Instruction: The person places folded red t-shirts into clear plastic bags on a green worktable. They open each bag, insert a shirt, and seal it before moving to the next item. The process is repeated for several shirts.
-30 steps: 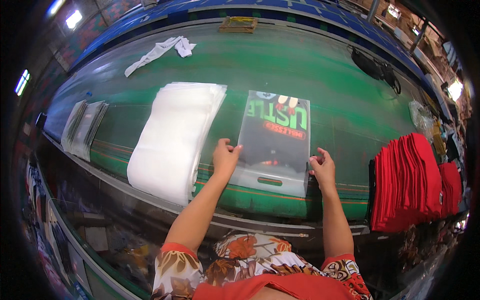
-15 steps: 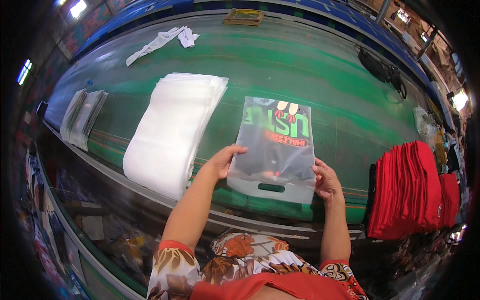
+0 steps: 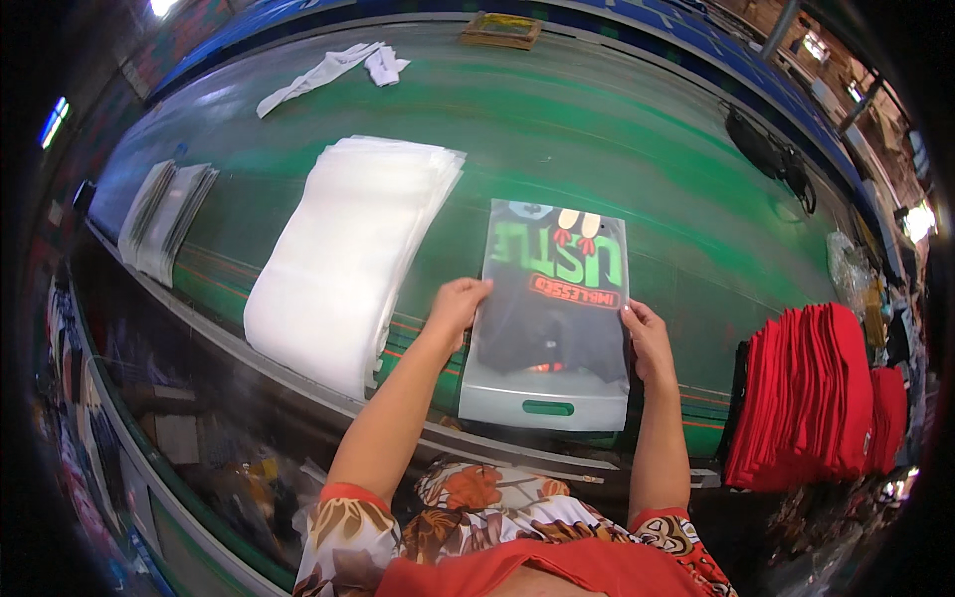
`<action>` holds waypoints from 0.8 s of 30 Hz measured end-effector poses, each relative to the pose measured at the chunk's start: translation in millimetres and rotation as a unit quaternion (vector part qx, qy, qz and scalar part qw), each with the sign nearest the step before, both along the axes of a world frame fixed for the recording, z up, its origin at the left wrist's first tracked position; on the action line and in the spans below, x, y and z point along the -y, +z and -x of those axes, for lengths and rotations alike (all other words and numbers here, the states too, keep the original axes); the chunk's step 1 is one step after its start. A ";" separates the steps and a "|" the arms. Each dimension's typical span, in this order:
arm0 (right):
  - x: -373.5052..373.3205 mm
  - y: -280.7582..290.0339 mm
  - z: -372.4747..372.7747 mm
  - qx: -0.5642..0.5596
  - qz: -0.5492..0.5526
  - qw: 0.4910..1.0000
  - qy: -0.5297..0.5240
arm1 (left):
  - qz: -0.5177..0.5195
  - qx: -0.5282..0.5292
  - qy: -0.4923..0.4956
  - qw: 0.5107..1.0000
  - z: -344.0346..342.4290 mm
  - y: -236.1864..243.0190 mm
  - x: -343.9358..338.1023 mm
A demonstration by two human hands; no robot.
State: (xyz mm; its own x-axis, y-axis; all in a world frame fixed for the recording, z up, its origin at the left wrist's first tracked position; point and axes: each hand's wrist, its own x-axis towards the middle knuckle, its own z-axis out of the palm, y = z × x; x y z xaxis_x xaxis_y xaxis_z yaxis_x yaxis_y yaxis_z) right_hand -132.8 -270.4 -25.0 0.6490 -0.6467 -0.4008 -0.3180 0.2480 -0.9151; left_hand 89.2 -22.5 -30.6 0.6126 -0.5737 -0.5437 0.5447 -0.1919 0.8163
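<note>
A clear plastic bag (image 3: 545, 406) with a cut-out handle lies at the near edge of the green table, with the handle end toward me. Inside is a dark folded garment (image 3: 537, 343) with a green, white and red print, seen upside down. My left hand (image 3: 458, 310) pinches the bag's left edge about halfway along. Opposite it, my right hand (image 3: 649, 338) holds the right edge, thumb on top. The undersides of both hands' fingers are partly hidden. Just left of my left hand is a tall fanned stack of white plastic bags (image 3: 338, 239).
A row of folded red garments (image 3: 806, 398) stands at the right edge. More bags (image 3: 164, 219) lie at the far left. Farther back on the green table (image 3: 557, 109) are white cloth strips (image 3: 323, 75), a small wooden frame (image 3: 500, 31) and a black strapped item (image 3: 766, 149).
The bag has come down flatter on the table and slightly nearer to me. Its print shows more clearly, and both hands keep to its side edges.
</note>
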 end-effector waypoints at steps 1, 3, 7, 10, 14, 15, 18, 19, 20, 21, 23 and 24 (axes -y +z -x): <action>7.7 1.4 -0.1 -0.060 0.058 0.996 0.022 | -0.033 0.052 0.024 0.998 -5.2 -2.7 4.1; 17.6 -2.2 -3.6 -0.082 0.121 0.989 0.008 | -0.099 0.154 0.063 0.981 -2.5 18.9 23.6; -1.7 5.1 -24.0 -0.007 0.270 0.963 0.020 | -0.132 0.495 -0.070 0.856 -5.5 5.6 30.8; -5.2 1.6 -24.6 0.054 0.324 0.941 0.079 | -0.113 0.459 -0.159 0.867 -3.9 15.7 29.1; -36.5 41.9 -17.6 0.030 0.328 0.932 0.153 | -0.084 0.420 -0.199 0.882 -5.3 45.3 -4.0; -49.6 49.7 -19.4 0.048 0.349 0.924 0.151 | -0.085 0.430 -0.197 0.877 -5.2 56.0 -14.8; -96.9 79.9 -34.2 0.104 0.359 0.917 0.136 | -0.051 0.537 -0.128 0.833 -14.8 78.3 -64.3; -113.1 90.4 -40.7 0.123 0.353 0.918 0.132 | -0.046 0.535 -0.116 0.836 -19.6 89.2 -83.4; -131.7 102.4 -48.6 0.118 0.358 0.917 0.133 | -0.040 0.534 -0.106 0.838 -27.4 103.1 -106.2; -153.6 111.5 -58.5 0.116 0.356 0.917 0.137 | -0.042 0.535 -0.096 0.838 -34.3 115.3 -131.9; -197.9 121.2 -81.5 0.125 0.343 0.919 0.148 | -0.050 0.511 -0.097 0.853 -47.4 136.3 -182.2; -217.1 122.6 -91.6 0.134 0.330 0.921 0.157 | -0.058 0.498 -0.095 0.860 -56.3 143.7 -209.2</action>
